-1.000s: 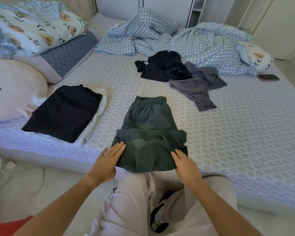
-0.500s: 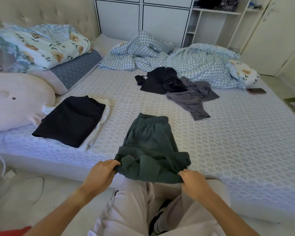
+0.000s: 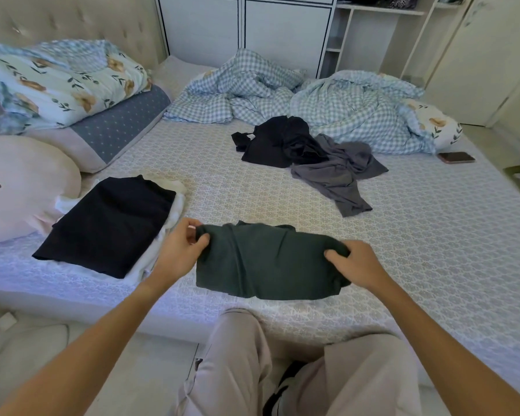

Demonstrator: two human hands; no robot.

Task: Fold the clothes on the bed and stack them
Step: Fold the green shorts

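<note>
**Both hands gripping the green shorts**

Left hand [image 3: 179, 250] fingers [image 3: 203, 239] are curling round the left corner of the dark green shorts [image 3: 267, 262]; the right hand [image 3: 354, 262] is bunching the right corner. The shorts are lying doubled over near the front edge of the bed [image 3: 418, 235]. Just to the left is sitting the folded stack [image 3: 108, 223], black on white. Further back, a black garment [image 3: 276, 142] and grey garment [image 3: 336, 172] are lying crumpled, overlapping. What lies under the fold is hidden.
</note>
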